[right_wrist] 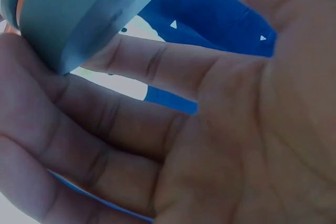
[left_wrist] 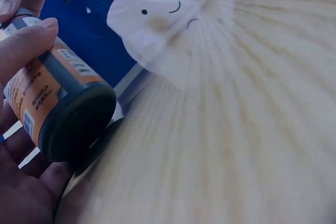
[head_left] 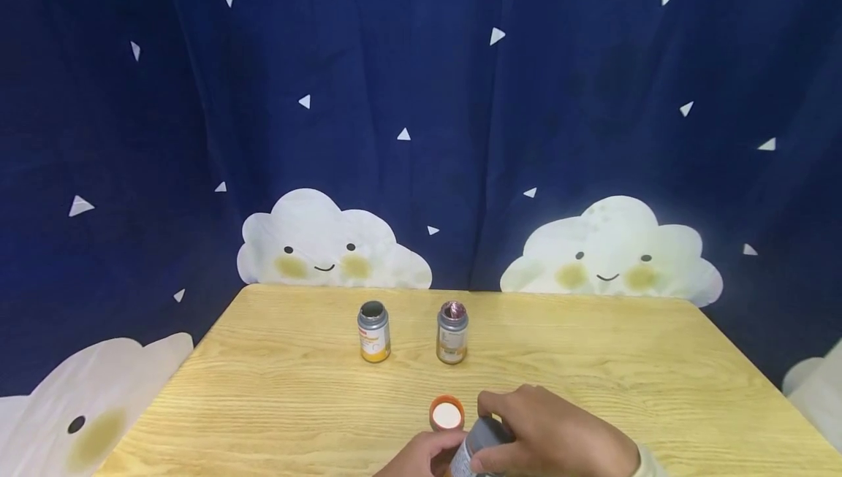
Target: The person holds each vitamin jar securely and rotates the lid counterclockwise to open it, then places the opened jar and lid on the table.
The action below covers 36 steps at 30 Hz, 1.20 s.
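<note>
A supplement bottle (head_left: 463, 460) with a grey cap (head_left: 488, 433) is tilted near the table's front edge. My left hand (head_left: 416, 457) grips its body; in the left wrist view the bottle (left_wrist: 55, 90) shows an orange and white label and a dark base. With thumb and fingers, my right hand (head_left: 559, 433) holds the cap. Close up in the right wrist view, that grey cap (right_wrist: 92, 17) has an orange line at its edge, and the fingers curl beside it. Just beyond the left hand lies an orange cap (head_left: 446, 414), its white inside facing up.
Two uncapped grey bottles stand upright farther back: a left bottle (head_left: 374, 334) with a white and yellow label, and a right bottle (head_left: 452, 334) with shiny pinkish material at its mouth. Behind the wooden table (head_left: 296, 389) hangs a blue curtain (head_left: 421, 60) printed with clouds.
</note>
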Each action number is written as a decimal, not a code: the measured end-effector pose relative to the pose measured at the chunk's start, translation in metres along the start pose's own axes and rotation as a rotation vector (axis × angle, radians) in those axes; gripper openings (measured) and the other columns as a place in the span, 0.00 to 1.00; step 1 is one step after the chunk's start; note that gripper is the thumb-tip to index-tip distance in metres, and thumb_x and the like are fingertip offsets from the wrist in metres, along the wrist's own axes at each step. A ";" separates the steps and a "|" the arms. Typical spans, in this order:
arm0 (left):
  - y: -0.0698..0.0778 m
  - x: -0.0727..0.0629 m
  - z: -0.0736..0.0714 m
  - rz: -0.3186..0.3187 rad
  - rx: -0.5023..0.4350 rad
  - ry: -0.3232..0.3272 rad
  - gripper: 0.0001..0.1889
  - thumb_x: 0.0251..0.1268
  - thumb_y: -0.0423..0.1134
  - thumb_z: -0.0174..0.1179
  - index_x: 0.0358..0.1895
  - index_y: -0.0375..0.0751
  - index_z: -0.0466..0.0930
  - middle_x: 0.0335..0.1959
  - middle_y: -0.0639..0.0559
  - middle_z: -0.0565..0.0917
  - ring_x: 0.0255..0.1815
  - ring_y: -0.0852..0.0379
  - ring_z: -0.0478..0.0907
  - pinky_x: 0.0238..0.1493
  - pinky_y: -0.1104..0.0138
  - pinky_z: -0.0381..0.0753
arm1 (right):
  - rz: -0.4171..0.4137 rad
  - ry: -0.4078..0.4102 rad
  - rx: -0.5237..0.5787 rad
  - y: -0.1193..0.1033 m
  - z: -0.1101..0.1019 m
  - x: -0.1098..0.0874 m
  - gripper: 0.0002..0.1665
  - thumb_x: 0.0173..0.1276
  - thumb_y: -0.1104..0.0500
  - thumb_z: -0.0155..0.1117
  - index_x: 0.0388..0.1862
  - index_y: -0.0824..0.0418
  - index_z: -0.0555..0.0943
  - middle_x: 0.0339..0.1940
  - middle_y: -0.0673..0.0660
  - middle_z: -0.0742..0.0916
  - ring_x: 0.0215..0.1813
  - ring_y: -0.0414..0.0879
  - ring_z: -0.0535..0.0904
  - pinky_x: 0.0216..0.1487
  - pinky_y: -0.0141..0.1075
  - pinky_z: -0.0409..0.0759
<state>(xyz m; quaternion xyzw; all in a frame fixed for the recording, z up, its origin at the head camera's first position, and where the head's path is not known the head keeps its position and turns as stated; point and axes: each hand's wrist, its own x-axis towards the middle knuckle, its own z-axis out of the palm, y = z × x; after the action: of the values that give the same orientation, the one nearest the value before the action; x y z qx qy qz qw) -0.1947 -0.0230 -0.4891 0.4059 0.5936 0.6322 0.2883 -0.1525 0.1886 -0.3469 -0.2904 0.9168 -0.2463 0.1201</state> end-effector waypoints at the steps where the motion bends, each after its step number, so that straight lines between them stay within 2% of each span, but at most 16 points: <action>1: 0.001 0.000 -0.001 0.012 -0.007 -0.006 0.29 0.63 0.41 0.62 0.64 0.29 0.69 0.54 0.60 0.79 0.57 0.62 0.76 0.59 0.69 0.71 | 0.002 0.000 -0.003 -0.001 0.000 0.000 0.15 0.58 0.37 0.68 0.31 0.43 0.75 0.19 0.37 0.77 0.21 0.32 0.71 0.20 0.29 0.68; 4: 0.003 0.002 -0.002 0.031 -0.022 -0.019 0.29 0.62 0.40 0.63 0.63 0.28 0.69 0.55 0.59 0.79 0.57 0.61 0.75 0.60 0.69 0.71 | 0.026 -0.011 -0.002 -0.003 -0.001 0.001 0.16 0.58 0.37 0.68 0.32 0.43 0.76 0.20 0.38 0.77 0.22 0.33 0.72 0.21 0.29 0.69; 9: 0.006 0.003 -0.003 0.026 -0.030 -0.015 0.27 0.61 0.36 0.63 0.62 0.28 0.70 0.53 0.60 0.80 0.55 0.63 0.76 0.58 0.70 0.72 | 0.048 -0.018 0.002 -0.007 -0.003 0.000 0.16 0.57 0.37 0.69 0.31 0.45 0.77 0.20 0.38 0.77 0.22 0.33 0.72 0.22 0.29 0.70; 19: 0.003 -0.005 0.001 -0.052 -0.041 -0.011 0.28 0.63 0.40 0.62 0.62 0.28 0.70 0.48 0.64 0.81 0.52 0.64 0.78 0.57 0.70 0.73 | 0.015 -0.018 0.028 -0.012 0.007 -0.001 0.15 0.59 0.39 0.67 0.33 0.46 0.79 0.21 0.37 0.77 0.23 0.32 0.72 0.23 0.29 0.71; 28: 0.005 -0.007 -0.001 -0.026 -0.031 -0.028 0.26 0.62 0.40 0.62 0.61 0.30 0.72 0.48 0.63 0.81 0.52 0.63 0.77 0.58 0.69 0.73 | -0.052 0.017 -0.005 -0.014 0.007 0.000 0.15 0.60 0.38 0.66 0.32 0.46 0.78 0.21 0.36 0.76 0.22 0.31 0.72 0.22 0.28 0.71; 36: 0.006 -0.005 -0.001 -0.058 0.035 -0.013 0.25 0.62 0.42 0.63 0.60 0.35 0.74 0.48 0.64 0.81 0.51 0.65 0.77 0.56 0.70 0.74 | -0.066 0.009 0.015 -0.013 0.006 -0.001 0.14 0.60 0.39 0.67 0.33 0.46 0.80 0.21 0.35 0.77 0.22 0.30 0.72 0.22 0.28 0.72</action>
<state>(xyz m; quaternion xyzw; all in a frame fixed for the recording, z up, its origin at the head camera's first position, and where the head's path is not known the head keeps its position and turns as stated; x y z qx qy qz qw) -0.1924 -0.0286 -0.4845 0.3975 0.6144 0.6104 0.3033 -0.1436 0.1778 -0.3453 -0.3183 0.9055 -0.2584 0.1099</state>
